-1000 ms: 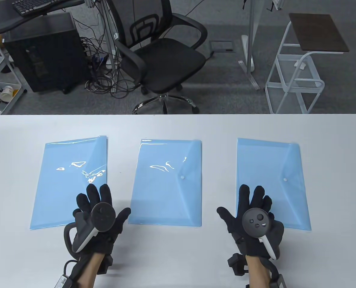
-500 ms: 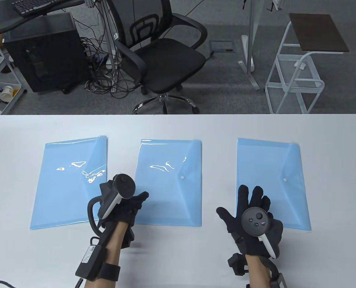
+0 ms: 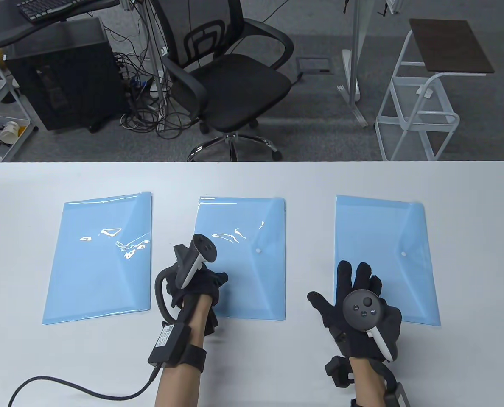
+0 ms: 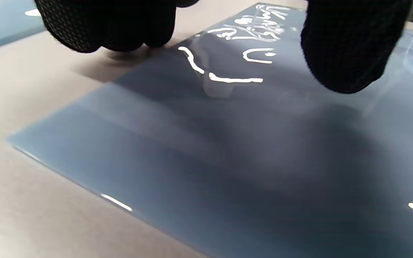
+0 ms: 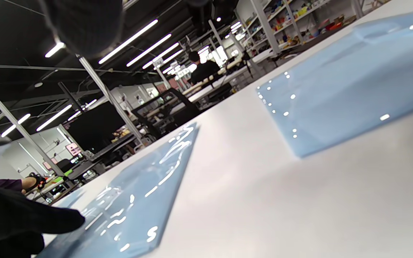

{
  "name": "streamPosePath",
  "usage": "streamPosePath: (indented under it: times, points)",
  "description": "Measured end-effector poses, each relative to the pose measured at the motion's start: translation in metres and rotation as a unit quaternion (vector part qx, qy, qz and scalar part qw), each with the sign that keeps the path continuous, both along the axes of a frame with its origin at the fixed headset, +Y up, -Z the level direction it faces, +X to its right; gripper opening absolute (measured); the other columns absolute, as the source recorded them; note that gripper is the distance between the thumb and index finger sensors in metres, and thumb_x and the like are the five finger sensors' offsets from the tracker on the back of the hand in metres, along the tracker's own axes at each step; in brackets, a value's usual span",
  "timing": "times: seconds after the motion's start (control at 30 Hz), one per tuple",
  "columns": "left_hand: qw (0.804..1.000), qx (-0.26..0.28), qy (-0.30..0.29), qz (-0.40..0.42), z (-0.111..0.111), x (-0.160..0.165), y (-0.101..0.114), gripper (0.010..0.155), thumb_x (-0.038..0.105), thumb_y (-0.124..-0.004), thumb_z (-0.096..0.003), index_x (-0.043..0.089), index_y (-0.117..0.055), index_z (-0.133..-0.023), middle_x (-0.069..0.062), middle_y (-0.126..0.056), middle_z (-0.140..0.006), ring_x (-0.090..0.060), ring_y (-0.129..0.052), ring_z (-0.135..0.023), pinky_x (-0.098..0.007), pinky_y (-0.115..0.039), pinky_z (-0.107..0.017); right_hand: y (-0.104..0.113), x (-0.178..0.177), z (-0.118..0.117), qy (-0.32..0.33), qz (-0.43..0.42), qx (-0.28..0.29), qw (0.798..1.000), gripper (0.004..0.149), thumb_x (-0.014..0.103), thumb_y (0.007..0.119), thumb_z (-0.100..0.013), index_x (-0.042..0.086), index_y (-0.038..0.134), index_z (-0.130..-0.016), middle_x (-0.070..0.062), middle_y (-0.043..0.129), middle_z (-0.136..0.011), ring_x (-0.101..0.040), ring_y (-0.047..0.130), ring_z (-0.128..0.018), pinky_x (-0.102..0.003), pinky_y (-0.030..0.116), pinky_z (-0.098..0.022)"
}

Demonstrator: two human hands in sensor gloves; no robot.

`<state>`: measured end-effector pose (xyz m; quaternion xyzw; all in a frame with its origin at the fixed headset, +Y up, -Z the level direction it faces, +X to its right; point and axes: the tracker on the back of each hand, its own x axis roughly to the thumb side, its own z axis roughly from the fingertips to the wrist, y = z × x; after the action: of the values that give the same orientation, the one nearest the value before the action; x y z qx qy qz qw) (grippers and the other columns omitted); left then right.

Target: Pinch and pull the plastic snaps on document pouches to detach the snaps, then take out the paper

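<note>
Your left hand (image 3: pixel 194 288) has swung from the left pouch onto the middle pouch (image 3: pixel 239 258), fingers loosely curled, gripping nothing; its snap (image 3: pixel 259 251) stays fastened. Your right hand (image 3: pixel 356 305) rests flat, fingers spread.

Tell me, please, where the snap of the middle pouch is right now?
In the table view the white snap sits right of centre on the middle pouch, just up and right of the left hand.
</note>
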<state>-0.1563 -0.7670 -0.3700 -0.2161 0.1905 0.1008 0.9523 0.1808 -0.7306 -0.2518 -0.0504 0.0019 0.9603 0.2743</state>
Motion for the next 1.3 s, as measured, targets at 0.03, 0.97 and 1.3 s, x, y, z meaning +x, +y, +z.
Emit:
streamPosePath:
  times: [0.03, 0.97, 1.3]
  points:
    - [1.000, -0.003, -0.002, -0.016, -0.003, 0.001, -0.002, 0.116, 0.063, -0.091, -0.0449, -0.015, -0.035, -0.110, -0.039, -0.054, -0.107, -0.064, -0.072, -0.086, -0.067, -0.072, -0.060, 0.000, 0.000, 0.000, 0.001, 0.000, 0.000, 1.000, 0.096, 0.071, 0.067, -0.048, 0.021, 0.025, -0.118, -0.029, 0.016, -0.125, -0.067, 0.025, -0.105, -0.084, 0.034, -0.066]
    - [0.975, 0.079, 0.083, 0.193, 0.010, -0.047, -0.001, 0.042, 0.029, -0.082, -0.0535, 0.016, -0.075, -0.093, -0.004, -0.098, -0.076, -0.019, -0.109, -0.044, -0.031, -0.096, -0.030, 0.001, -0.020, 0.005, 0.032, -0.002, -0.006, 0.999, 0.095, 0.070, 0.068, -0.049, 0.018, 0.029, -0.118, -0.031, 0.024, -0.125, -0.067, 0.032, -0.104, -0.083, 0.038, -0.065]
    - [0.925, 0.120, 0.088, 0.351, 0.047, -0.066, 0.020, 0.042, 0.027, -0.077, -0.0552, 0.017, -0.069, -0.096, -0.004, -0.094, -0.079, -0.019, -0.107, -0.043, -0.032, -0.094, -0.030, 0.001, -0.022, 0.005, 0.034, 0.002, -0.001, 0.999, 0.095, 0.070, 0.068, -0.049, 0.017, 0.029, -0.118, -0.031, 0.024, -0.125, -0.067, 0.033, -0.104, -0.083, 0.038, -0.065]
